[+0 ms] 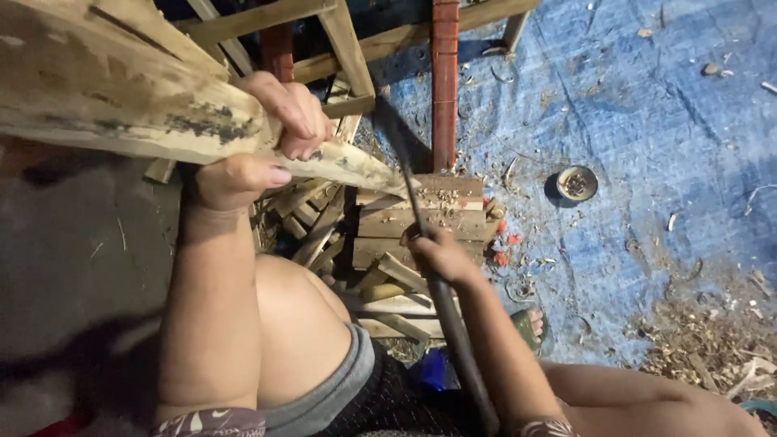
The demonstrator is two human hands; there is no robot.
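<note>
Plank [121, 97] rough, stained, tapered, in left hand [267, 133] grip; right hand [437, 255] grips dark blade [405, 174]

The blue sheet [647, 121] on the right is mostly open, with only a small round tin [576, 183] there. In the middle, a wood pile [388, 251] and a red post [444, 81] block the way.
</note>
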